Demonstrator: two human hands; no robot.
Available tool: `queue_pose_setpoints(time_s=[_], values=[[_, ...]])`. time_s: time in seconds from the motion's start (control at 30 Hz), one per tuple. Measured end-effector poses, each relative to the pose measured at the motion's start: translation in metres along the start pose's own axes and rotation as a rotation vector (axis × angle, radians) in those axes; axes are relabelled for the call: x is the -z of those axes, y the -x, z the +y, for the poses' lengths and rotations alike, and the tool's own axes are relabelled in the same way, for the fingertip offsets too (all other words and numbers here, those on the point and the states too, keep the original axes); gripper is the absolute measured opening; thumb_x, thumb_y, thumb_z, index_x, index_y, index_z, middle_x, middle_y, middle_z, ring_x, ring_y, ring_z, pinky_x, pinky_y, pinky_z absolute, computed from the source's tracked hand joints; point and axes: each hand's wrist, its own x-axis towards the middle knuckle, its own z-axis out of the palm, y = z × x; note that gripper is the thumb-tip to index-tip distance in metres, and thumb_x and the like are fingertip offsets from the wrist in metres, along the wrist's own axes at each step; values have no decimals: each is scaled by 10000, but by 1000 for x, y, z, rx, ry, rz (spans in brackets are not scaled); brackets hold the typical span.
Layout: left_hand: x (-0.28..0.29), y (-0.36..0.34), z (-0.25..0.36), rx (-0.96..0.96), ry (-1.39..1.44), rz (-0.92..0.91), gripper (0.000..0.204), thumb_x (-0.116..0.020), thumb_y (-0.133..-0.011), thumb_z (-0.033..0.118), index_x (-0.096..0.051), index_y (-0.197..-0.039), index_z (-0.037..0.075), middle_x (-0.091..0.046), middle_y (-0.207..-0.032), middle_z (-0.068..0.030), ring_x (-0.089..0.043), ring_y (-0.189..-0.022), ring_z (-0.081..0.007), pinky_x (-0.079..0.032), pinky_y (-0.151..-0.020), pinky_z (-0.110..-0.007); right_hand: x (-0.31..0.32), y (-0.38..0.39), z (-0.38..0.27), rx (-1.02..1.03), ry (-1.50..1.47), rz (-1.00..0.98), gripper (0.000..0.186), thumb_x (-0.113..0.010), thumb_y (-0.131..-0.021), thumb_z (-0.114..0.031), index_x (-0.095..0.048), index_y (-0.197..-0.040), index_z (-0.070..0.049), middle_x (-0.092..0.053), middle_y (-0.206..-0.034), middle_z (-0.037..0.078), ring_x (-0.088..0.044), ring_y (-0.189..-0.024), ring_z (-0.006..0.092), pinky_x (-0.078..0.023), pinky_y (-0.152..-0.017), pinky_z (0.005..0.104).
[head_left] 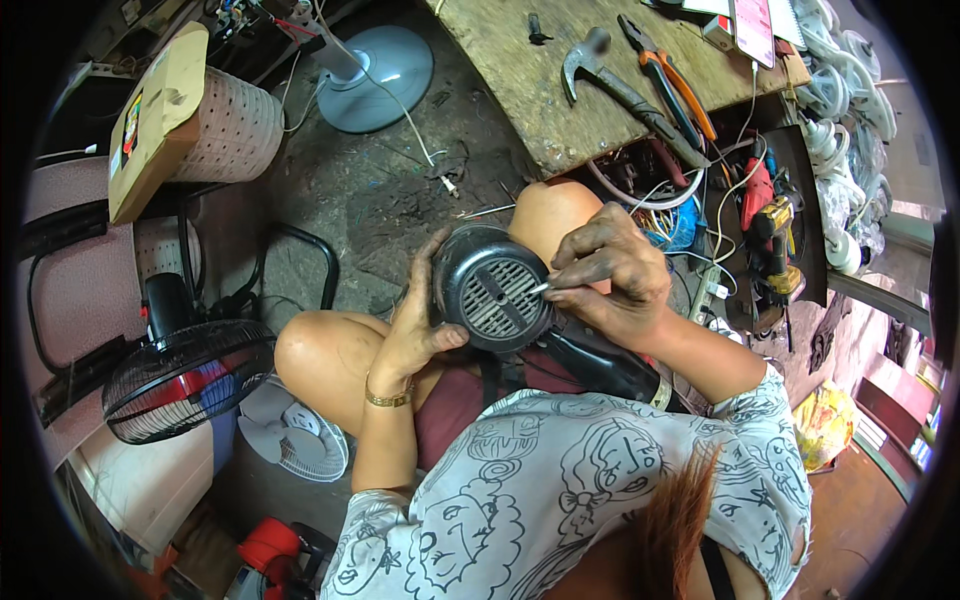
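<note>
A round black fan motor housing (505, 325) with a slotted vent cover sits over my lap, its face turned up. My left hand (415, 320) grips its left side, thumb bent toward the front edge and fingers along the far side. At the right rim, my right hand (617, 272) pinches a short, thin, pale piece (538, 289), its tip over the slots; I cannot tell exactly what it is. A black fan neck (600, 368) runs from beside the housing toward the lower right, over my thigh.
On the wooden table (500, 60) lie a claw hammer (625, 95), orange-handled pliers (668, 80) and a phone (754, 30). Drills (772, 245) and cables crowd the right. A black caged fan (190, 380) stands left, near a carton (155, 120) and a grey round base (376, 78).
</note>
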Motion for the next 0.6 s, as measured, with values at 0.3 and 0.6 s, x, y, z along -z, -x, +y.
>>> queue_pose_setpoints(time_s=[0.3,0.6], values=[[-1,1,2,-23,38,-34,1321,-852,-557,605,-169,-1519,12,-297,-1503,-194,-279,-1421,-316,-216,-1177,-405,-21,1,3,103,168,-63,285,-841,-599,-129,-733,-863,-146,-659,-888,6,-535,-765,198,-409,-692,336],[-3,1,7,-10,72,-53,1329,-861,-547,599,-163,-1524,26,-280,-1515,-188,-267,-1428,-307,-215,-1178,-403,-17,3,-7,204,321,-158,279,-795,-624,-180,-733,-893,-135,-642,-992,9,-512,-793,210,-387,-722,375]])
